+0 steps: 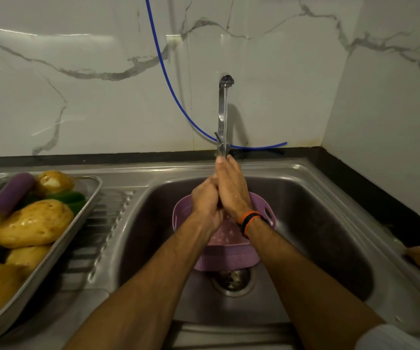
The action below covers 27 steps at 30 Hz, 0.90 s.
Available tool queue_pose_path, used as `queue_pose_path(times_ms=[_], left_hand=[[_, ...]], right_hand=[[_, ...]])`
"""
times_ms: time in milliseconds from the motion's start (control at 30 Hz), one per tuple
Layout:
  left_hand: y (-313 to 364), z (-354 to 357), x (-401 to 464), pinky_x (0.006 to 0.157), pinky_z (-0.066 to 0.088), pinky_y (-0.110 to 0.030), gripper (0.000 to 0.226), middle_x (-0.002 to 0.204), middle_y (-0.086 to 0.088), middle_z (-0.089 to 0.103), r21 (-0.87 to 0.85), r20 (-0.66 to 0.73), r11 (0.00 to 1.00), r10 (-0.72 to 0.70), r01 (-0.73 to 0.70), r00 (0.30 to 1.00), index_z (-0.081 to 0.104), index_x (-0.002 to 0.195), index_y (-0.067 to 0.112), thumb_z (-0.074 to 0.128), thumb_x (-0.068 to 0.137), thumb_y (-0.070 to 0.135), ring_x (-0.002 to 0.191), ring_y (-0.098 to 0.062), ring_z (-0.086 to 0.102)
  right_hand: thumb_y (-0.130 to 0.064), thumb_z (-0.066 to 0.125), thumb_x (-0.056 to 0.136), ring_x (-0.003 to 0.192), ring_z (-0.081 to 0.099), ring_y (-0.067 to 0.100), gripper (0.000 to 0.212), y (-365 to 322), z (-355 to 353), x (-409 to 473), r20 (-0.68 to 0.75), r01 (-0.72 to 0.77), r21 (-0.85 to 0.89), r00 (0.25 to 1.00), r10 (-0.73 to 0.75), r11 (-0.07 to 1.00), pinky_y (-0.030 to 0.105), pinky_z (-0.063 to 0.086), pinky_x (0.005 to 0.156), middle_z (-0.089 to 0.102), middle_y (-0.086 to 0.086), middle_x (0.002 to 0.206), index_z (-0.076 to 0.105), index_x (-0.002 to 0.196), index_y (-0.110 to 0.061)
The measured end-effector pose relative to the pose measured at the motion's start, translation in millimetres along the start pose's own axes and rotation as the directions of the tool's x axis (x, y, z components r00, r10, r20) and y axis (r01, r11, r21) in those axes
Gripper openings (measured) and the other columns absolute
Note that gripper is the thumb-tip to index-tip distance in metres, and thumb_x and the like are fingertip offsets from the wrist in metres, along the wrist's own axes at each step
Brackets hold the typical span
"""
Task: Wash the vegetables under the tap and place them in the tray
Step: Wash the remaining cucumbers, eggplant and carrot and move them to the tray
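Blocking the lilac colander (229,258) in the sink (330,213): left hand (205,200) and right hand (231,188) pressed together under the tap (222,114), grip unclear, potatoes (33,223) piled in the tray (52,248) at 9 o'clock.

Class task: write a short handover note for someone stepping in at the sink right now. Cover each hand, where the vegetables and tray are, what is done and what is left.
Left hand and right hand: pressed together under the running tap, over the sink. Whether they hold anything between them cannot be told.
Tray: on the drainboard at left, holding wet potatoes, a purple vegetable and green ones.
Purple colander: in the sink, below the hands; no vegetable shows in it.
Done: many vegetables are in the tray.
Left: finish rinsing, check nothing remains, close the tap.
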<state>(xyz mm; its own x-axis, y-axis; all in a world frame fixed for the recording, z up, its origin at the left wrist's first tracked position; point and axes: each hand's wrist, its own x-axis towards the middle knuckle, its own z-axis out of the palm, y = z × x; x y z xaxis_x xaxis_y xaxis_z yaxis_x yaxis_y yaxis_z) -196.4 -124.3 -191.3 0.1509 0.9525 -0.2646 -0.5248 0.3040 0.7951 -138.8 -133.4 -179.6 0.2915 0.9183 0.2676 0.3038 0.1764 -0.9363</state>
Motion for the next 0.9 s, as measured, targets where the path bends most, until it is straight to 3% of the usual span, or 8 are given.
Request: queue_pose_path(times_ms=[133,267,333,400,500,600,800,900], left_hand=[[3,-4,6,0.097,0.055,-0.042,0.024,0.115,-0.019,0.071,0.140,-0.007,0.976,0.167,-0.164,0.986,0.069,0.115,-0.001,0.055,0.096,0.002,0.109,-0.031,0.068],[17,-19,17,0.100,0.053,-0.044,0.030,0.117,-0.016,0.070,0.217,0.064,0.960,0.167,-0.177,0.984,0.065,0.125,0.001,0.050,0.100,0.004,0.110,-0.029,0.068],[19,-21,15,0.100,0.054,-0.042,0.030,0.118,-0.015,0.070,0.249,0.077,0.953,0.155,-0.170,0.985,0.064,0.126,0.002,0.048,0.101,0.005,0.111,-0.028,0.067],[21,-24,15,0.097,0.055,-0.041,0.029,0.118,-0.015,0.070,0.261,0.084,0.950,0.154,-0.171,0.985,0.065,0.125,0.004,0.049,0.101,0.006,0.110,-0.028,0.067],[22,-25,14,0.080,0.061,-0.037,0.024,0.114,-0.015,0.071,0.237,0.099,0.962,0.119,-0.139,0.988,0.067,0.119,0.006,0.057,0.098,0.012,0.105,-0.027,0.069],[20,-26,11,0.066,0.060,-0.028,0.023,0.111,-0.010,0.071,0.266,0.092,0.955,0.110,-0.131,0.990,0.068,0.116,0.008,0.063,0.094,0.012,0.104,-0.022,0.069],[22,-34,12,0.070,0.059,-0.025,0.016,0.108,-0.008,0.073,0.297,0.082,0.945,0.120,-0.139,0.989,0.073,0.104,0.012,0.066,0.091,0.005,0.104,-0.022,0.069],[21,-33,14,0.071,0.059,-0.026,0.015,0.110,-0.010,0.073,0.237,0.048,0.960,0.142,-0.149,0.989,0.073,0.100,0.012,0.065,0.091,0.004,0.104,-0.023,0.069]], right_hand=[[-0.029,0.041,0.105,0.144,0.028,0.013,0.046,8,-9,0,0.006,0.032,0.026,0.999,-0.032,0.999,0.023,0.024,0.113,0.024,-0.002,0.161,0.039,0.148,-0.013],[-0.008,0.052,0.099,0.122,0.052,0.011,0.046,10,-20,7,-0.022,-0.064,0.186,0.997,0.069,0.980,0.018,0.044,0.096,0.051,0.007,0.143,0.044,0.144,-0.010],[-0.001,0.056,0.095,0.119,0.057,0.015,0.047,13,-19,10,-0.002,-0.102,0.260,0.994,0.106,0.960,0.024,0.048,0.100,0.056,0.012,0.137,0.047,0.141,-0.005],[0.003,0.061,0.091,0.119,0.059,0.020,0.046,16,-19,13,-0.003,-0.115,0.329,0.992,0.123,0.937,0.033,0.049,0.103,0.061,0.014,0.130,0.052,0.136,-0.002],[0.007,0.068,0.084,0.115,0.062,0.019,0.047,18,-21,14,-0.028,-0.111,0.400,0.991,0.134,0.910,0.029,0.054,0.094,0.064,0.011,0.124,0.058,0.129,-0.005],[0.006,0.070,0.082,0.110,0.063,0.017,0.045,20,-23,14,-0.038,-0.080,0.368,0.994,0.101,0.927,0.024,0.056,0.087,0.065,0.008,0.121,0.062,0.123,-0.008],[0.005,0.062,0.089,0.113,0.061,0.021,0.041,23,-25,18,0.148,-0.028,0.128,0.989,0.008,0.991,0.026,0.052,0.094,0.061,0.015,0.125,0.057,0.128,-0.004],[0.001,0.069,0.085,0.103,0.065,0.014,0.042,22,-17,17,0.047,0.009,0.121,0.999,-0.014,0.993,0.027,0.054,0.093,0.066,0.008,0.118,0.062,0.125,-0.007]])
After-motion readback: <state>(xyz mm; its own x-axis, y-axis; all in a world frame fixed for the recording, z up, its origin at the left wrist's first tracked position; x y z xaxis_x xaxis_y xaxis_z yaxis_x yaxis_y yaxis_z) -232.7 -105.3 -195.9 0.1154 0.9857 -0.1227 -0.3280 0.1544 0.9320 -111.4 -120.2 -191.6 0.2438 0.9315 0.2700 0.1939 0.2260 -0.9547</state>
